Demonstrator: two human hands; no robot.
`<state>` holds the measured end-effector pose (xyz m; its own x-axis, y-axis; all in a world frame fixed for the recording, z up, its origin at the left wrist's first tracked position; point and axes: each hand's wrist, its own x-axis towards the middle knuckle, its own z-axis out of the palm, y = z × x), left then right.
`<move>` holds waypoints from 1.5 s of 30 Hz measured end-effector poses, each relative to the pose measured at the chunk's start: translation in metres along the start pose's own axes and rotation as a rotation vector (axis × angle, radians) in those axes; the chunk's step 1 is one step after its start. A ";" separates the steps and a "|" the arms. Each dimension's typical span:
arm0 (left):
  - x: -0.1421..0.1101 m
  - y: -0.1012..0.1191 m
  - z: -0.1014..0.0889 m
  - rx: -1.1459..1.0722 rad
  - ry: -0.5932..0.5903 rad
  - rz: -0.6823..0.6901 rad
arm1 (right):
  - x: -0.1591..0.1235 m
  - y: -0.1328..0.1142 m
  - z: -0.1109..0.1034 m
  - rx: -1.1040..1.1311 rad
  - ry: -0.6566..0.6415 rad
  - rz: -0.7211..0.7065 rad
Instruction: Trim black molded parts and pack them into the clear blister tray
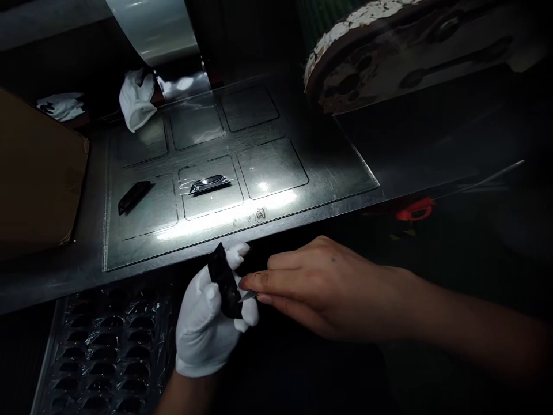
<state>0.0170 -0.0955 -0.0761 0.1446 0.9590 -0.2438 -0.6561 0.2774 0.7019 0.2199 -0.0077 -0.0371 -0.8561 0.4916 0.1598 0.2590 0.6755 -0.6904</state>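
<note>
My left hand (203, 328), in a white glove, is closed around a small black flat part (224, 279), held upright below the front edge of the work plate. My bare right hand (311, 285) pinches a small silvery blade tip (249, 295) against that part's lower right edge. On the metal plate (328, 173) lie two more dark parts: one black part (133, 196) at the left and a shiny one (209, 184) in a middle square.
A clear blister tray (103, 351) with several pockets sits at the lower left. A brown cardboard box (34, 178) stands at the left. White gloves (137, 98) lie at the back, beside a film roll (155, 29). A worn round machine part (389, 52) is at the upper right, a red handle (415, 211) at the right.
</note>
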 end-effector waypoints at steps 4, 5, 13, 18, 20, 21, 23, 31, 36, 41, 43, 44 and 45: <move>-0.001 0.002 0.000 0.003 0.016 0.036 | 0.001 -0.003 0.000 0.073 0.026 0.019; -0.001 0.002 0.000 0.020 0.030 0.057 | 0.002 -0.004 -0.001 0.083 0.040 0.036; 0.000 0.001 0.000 0.066 0.018 0.084 | 0.005 -0.006 0.001 0.080 0.006 0.093; -0.005 0.002 -0.001 0.112 0.012 0.065 | 0.005 -0.003 -0.015 0.085 0.078 0.079; -0.007 0.002 0.001 0.165 0.025 0.047 | 0.007 -0.003 -0.023 -0.015 0.132 0.066; -0.008 0.003 0.001 0.188 0.037 0.034 | 0.009 -0.003 -0.025 -0.077 0.134 0.057; -0.011 0.004 0.003 0.226 0.057 0.010 | 0.013 -0.005 -0.029 -0.197 0.105 0.051; -0.015 0.016 0.011 0.317 0.141 -0.097 | 0.021 -0.012 -0.035 -0.366 -0.015 0.051; -0.014 0.019 0.014 0.350 0.165 -0.100 | 0.021 -0.012 -0.034 -0.368 -0.022 0.052; -0.011 0.023 0.020 0.450 0.250 -0.156 | 0.022 -0.013 -0.031 -0.408 -0.025 0.073; -0.011 0.024 0.021 0.473 0.266 -0.173 | 0.021 -0.012 -0.030 -0.447 -0.033 0.085; -0.011 0.025 0.021 0.478 0.264 -0.184 | 0.020 -0.012 -0.029 -0.469 -0.034 0.088; -0.011 0.025 0.021 0.481 0.258 -0.197 | 0.019 -0.011 -0.029 -0.489 -0.032 0.088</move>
<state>0.0143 -0.0976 -0.0421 0.0052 0.8583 -0.5132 -0.2163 0.5020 0.8374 0.2131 0.0099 -0.0060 -0.8328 0.5465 0.0883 0.5039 0.8144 -0.2878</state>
